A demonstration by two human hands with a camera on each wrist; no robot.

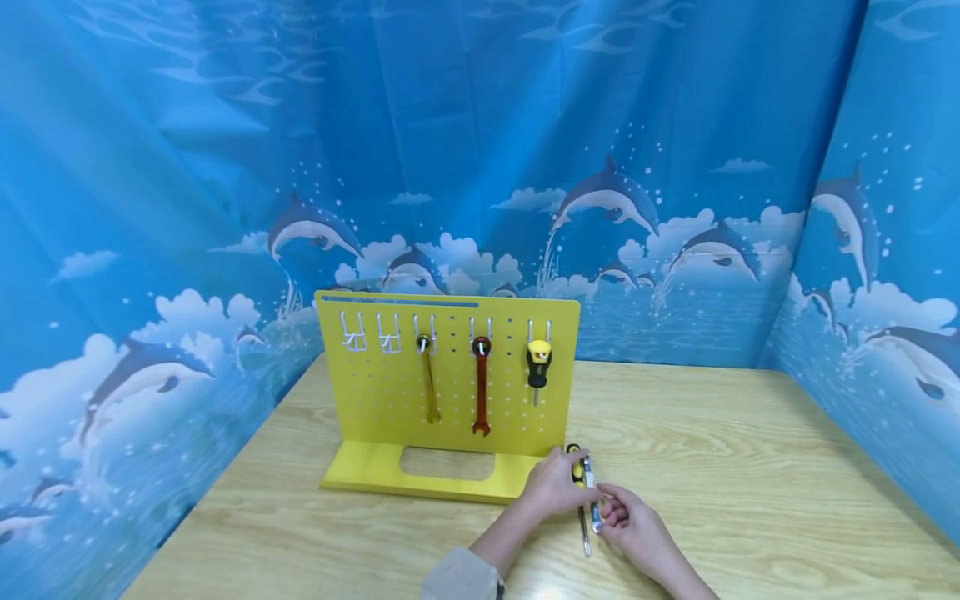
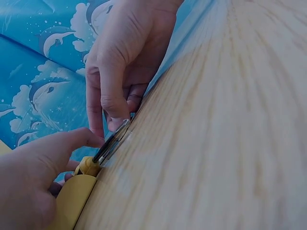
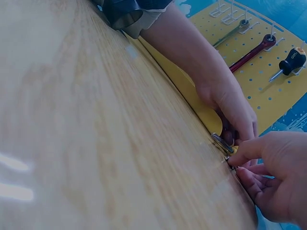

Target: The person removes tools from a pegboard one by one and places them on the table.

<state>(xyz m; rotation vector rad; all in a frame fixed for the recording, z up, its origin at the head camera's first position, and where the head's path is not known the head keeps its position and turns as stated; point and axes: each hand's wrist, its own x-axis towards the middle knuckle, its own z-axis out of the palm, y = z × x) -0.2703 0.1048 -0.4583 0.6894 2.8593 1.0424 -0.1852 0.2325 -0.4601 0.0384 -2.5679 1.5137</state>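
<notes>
On the wooden table, beside the right end of the yellow pegboard stand (image 1: 450,375), lies a screwdriver (image 1: 584,533) with a black-and-yellow handle. Against it lies a slim silver-and-blue tool (image 1: 588,473); its kind is unclear. My left hand (image 1: 551,485) reaches over both from the left, its index finger near their far end and its thumb across the middle; I cannot tell whether it grips either. From the right, my right hand (image 1: 637,529) pinches the slim tool's near end between thumb and fingertips. In the left wrist view, the yellow handle (image 2: 87,166) shows beside the left fingers.
On the pegboard hang a brass-coloured wrench (image 1: 430,383), a red wrench (image 1: 482,387) and a short yellow-and-black screwdriver (image 1: 537,364). Two white hooks (image 1: 389,335) at its left hold nothing. A blue dolphin-print curtain (image 1: 465,150) surrounds the wooden table (image 1: 750,483).
</notes>
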